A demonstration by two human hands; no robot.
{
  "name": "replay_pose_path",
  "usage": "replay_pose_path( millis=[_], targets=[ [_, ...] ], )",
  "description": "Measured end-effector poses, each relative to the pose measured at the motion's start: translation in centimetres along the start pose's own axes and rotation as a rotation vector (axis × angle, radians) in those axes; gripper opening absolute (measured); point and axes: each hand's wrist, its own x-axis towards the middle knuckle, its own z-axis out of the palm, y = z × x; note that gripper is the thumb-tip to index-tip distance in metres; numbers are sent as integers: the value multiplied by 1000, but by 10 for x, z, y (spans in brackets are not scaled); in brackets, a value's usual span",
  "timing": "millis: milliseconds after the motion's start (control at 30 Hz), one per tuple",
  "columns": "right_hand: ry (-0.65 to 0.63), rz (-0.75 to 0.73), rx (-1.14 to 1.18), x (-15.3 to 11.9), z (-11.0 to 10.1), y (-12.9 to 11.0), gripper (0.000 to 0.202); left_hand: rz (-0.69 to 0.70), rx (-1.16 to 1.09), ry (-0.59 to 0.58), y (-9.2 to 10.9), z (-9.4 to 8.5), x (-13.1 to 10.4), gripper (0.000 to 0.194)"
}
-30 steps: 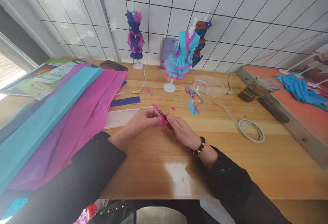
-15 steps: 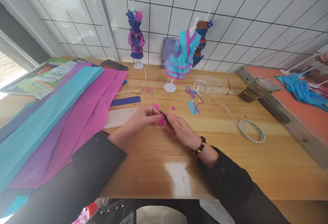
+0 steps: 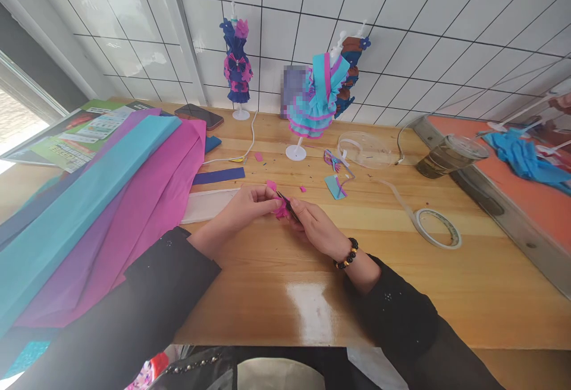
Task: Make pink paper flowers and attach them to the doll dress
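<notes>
My left hand (image 3: 252, 204) pinches a small crumpled pink paper piece (image 3: 282, 209) above the wooden table (image 3: 267, 283). Dark pointed scissors or tweezers (image 3: 288, 203) are gripped in my right hand (image 3: 319, 226), their tip touching the pink piece beside my left fingertips. Which tool it is cannot be made out. A pink scrap (image 3: 271, 185) lies just beyond my left fingers. A white strip (image 3: 207, 204) runs partly under my left hand, with a dark blue strip (image 3: 218, 176) behind it.
Pink (image 3: 156, 200) and turquoise sheets (image 3: 98, 191) cover the left side. Paper dresses on stands, one navy and pink (image 3: 238, 69), one turquoise (image 3: 319, 101), stand by the wall. A tape roll (image 3: 438, 228), a cup (image 3: 450, 155) and a phone (image 3: 198, 116) also lie about.
The right edge of the pink sheets at the left has shifted leftward, uncovering more of a blue piece beside the phone. My hands look almost unmoved.
</notes>
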Motion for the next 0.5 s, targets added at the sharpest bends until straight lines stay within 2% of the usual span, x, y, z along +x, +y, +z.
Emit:
replay_pose_path(
  millis=[267, 500],
  targets=[
    [-3, 7, 4, 0, 0, 4, 42, 6, -14, -4, 1, 0, -1, 23],
    [58, -24, 42, 3, 0, 6, 41, -6, 16, -14, -1, 0, 0, 26]
  ],
)
